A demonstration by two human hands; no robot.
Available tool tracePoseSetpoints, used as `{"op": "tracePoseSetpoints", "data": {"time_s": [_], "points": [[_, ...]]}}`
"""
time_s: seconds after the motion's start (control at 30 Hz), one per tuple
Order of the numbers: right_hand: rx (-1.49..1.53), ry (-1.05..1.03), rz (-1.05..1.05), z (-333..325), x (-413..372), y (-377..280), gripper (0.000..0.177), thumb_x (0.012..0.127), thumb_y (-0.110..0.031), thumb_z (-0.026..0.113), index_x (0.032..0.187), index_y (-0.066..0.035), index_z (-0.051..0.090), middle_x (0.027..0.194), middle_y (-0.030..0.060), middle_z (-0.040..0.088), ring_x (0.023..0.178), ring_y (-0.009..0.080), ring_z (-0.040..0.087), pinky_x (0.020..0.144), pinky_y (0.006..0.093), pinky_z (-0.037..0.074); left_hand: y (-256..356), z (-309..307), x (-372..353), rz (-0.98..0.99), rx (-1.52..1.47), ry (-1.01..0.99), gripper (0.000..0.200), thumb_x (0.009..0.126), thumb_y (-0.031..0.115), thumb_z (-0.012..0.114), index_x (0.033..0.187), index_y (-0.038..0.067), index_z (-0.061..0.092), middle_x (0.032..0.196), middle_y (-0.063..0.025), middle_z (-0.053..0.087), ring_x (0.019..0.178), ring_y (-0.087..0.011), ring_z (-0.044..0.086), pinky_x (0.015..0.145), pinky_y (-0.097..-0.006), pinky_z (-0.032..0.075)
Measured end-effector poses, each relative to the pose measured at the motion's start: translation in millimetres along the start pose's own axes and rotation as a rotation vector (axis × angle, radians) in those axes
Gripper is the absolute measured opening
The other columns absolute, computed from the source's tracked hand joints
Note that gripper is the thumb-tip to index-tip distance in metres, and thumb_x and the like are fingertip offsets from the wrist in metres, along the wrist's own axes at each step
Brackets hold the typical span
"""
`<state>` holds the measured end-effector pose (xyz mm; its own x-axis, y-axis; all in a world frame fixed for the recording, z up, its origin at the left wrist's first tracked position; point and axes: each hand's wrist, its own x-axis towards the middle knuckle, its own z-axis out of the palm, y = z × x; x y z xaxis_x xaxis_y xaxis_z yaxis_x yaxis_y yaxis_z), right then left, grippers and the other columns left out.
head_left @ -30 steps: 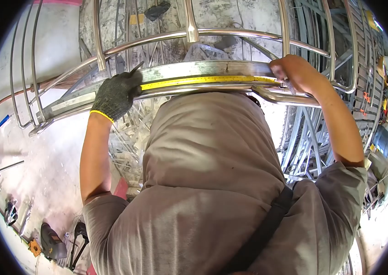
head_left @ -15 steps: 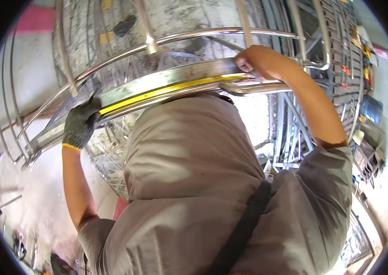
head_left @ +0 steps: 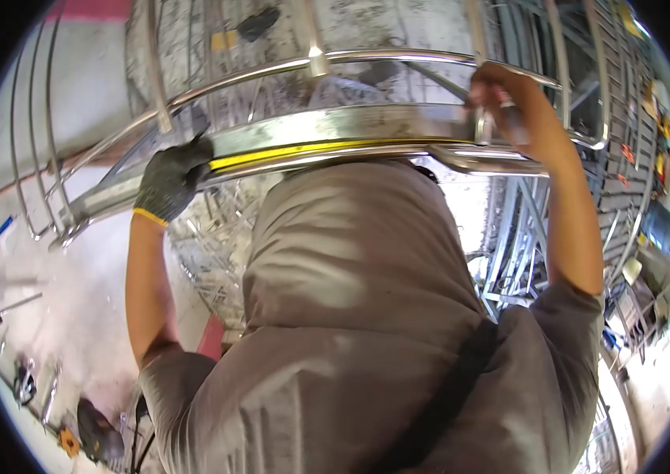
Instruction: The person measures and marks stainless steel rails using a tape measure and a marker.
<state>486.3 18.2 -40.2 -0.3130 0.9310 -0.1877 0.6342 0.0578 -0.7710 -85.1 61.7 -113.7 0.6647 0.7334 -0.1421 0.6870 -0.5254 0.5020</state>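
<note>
My left hand [head_left: 173, 178], in a dark knitted glove with a yellow cuff, is closed around the left end of a yellow measuring tape [head_left: 295, 149]. The tape stretches along a flat metal bar [head_left: 327, 125], beside a shiny round tube [head_left: 311, 161]. My bare right hand [head_left: 520, 110] is just above the bar's right part, past the visible stretch of tape. Its fingers are bent around something slim and pale, too blurred to name. Bar and tube belong to a metal frame with a curved outer rail [head_left: 256, 78], lying across in front of my waist.
Upright tubes [head_left: 473, 31] cross the far side of the frame. Metal lengths [head_left: 509, 237] are stacked below right, near a slatted rack [head_left: 623, 150]. A blue container [head_left: 659, 227] stands at the far right. Tools and a dark shoe-like thing [head_left: 98, 434] lie at lower left.
My right hand has come away from the bar near the tape and moved right and up. My left hand stays on the tape. The whole view has shifted slightly.
</note>
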Motion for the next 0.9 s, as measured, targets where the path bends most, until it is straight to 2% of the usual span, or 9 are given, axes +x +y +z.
{"op": "tracePoseSetpoints", "data": {"time_s": [0.03, 0.1, 0.17, 0.2, 0.27, 0.37, 0.47, 0.73, 0.9], "points": [[0.106, 0.040, 0.128, 3, 0, -27, 0.034, 0.114, -0.031, 0.062, 0.115, 0.001, 0.071, 0.089, 0.0085, 0.072, 0.086, 0.0161, 0.065, 0.080, 0.0348, 0.053, 4, -5, 1, -0.042, 0.020, -0.041, 0.023, 0.094, 0.009, 0.078, 0.117, 0.013, 0.080, 0.111, -0.0202, 0.079, 0.097, -0.0439, 0.076, 0.084, -0.0486, 0.062], [0.232, 0.119, 0.166, 22, -5, -69, 0.044, 0.119, -0.040, 0.056, 0.121, 0.001, 0.070, 0.090, 0.0069, 0.070, 0.084, 0.0125, 0.061, 0.079, 0.0314, 0.051, 3, -8, -1, -0.083, 0.033, -0.060, 0.026, 0.094, 0.009, 0.077, 0.119, 0.014, 0.080, 0.112, -0.0201, 0.079, 0.098, -0.0434, 0.076, 0.085, -0.0489, 0.062], [0.279, 0.210, -0.011, 48, -5, -84, 0.047, 0.120, -0.043, 0.053, 0.126, 0.000, 0.070, 0.091, 0.0060, 0.069, 0.083, 0.0116, 0.058, 0.079, 0.0300, 0.049, -3, -1, -4, -0.076, 0.021, -0.021, 0.029, 0.093, 0.009, 0.077, 0.121, 0.014, 0.081, 0.112, -0.0202, 0.079, 0.098, -0.0429, 0.076, 0.086, -0.0492, 0.062], [0.220, 0.209, -0.009, 52, -6, -87, 0.048, 0.119, -0.045, 0.056, 0.126, 0.000, 0.071, 0.091, 0.0043, 0.066, 0.085, 0.0113, 0.059, 0.078, 0.0290, 0.048, -4, -2, -4, -0.087, 0.036, -0.038, 0.029, 0.093, 0.009, 0.077, 0.122, 0.014, 0.081, 0.113, -0.0203, 0.079, 0.098, -0.0426, 0.076, 0.086, -0.0490, 0.062], [0.192, 0.382, -0.054, 64, -6, -83, 0.050, 0.117, -0.048, 0.058, 0.122, -0.001, 0.073, 0.091, 0.0037, 0.067, 0.082, 0.0103, 0.058, 0.076, 0.0277, 0.048, -1, -6, -3, -0.087, 0.052, -0.066, 0.031, 0.092, 0.008, 0.076, 0.123, 0.014, 0.081, 0.114, -0.0205, 0.079, 0.099, -0.0421, 0.076, 0.086, -0.0487, 0.062], [0.226, 0.665, 0.041, 54, -9, -83, 0.050, 0.116, -0.048, 0.060, 0.119, -0.002, 0.077, 0.093, 0.0046, 0.072, 0.075, 0.0092, 0.059, 0.069, 0.0261, 0.048, -4, -5, -6, -0.088, -0.019, -0.051, 0.030, 0.092, 0.008, 0.074, 0.121, 0.010, 0.081, 0.112, -0.0209, 0.080, 0.097, -0.0414, 0.076, 0.087, -0.0482, 0.061], [0.276, 0.829, 0.040, 31, -24, -70, 0.054, 0.118, -0.048, 0.057, 0.115, 0.002, 0.076, 0.091, 0.0063, 0.072, 0.073, 0.0107, 0.062, 0.066, 0.0274, 0.047, 1, -9, -3, -0.106, -0.041, -0.071, 0.033, 0.090, 0.006, 0.073, 0.121, 0.010, 0.080, 0.109, -0.0201, 0.080, 0.096, -0.0412, 0.076, 0.086, -0.0483, 0.061], [0.236, 0.943, 0.150, 14, -70, -52, 0.059, 0.118, -0.050, 0.054, 0.114, 0.005, 0.074, 0.091, 0.0094, 0.073, 0.071, 0.0122, 0.063, 0.064, 0.0281, 0.045, 7, -12, -1, -0.135, -0.052, -0.094, 0.044, 0.087, -0.005, 0.066, 0.126, 0.011, 0.079, 0.106, -0.0205, 0.079, 0.096, -0.0401, 0.077, 0.085, -0.0449, 0.061], [0.244, 0.952, 0.201, 19, -77, -50, 0.058, 0.118, -0.050, 0.055, 0.114, 0.004, 0.074, 0.091, 0.0087, 0.073, 0.071, 0.0122, 0.063, 0.066, 0.0281, 0.046, 5, -8, -3, -0.078, -0.071, -0.025, 0.040, 0.092, -0.005, 0.067, 0.128, 0.007, 0.080, 0.103, -0.0198, 0.080, 0.089, -0.0349, 0.079, 0.083, -0.0413, 0.061]]}}
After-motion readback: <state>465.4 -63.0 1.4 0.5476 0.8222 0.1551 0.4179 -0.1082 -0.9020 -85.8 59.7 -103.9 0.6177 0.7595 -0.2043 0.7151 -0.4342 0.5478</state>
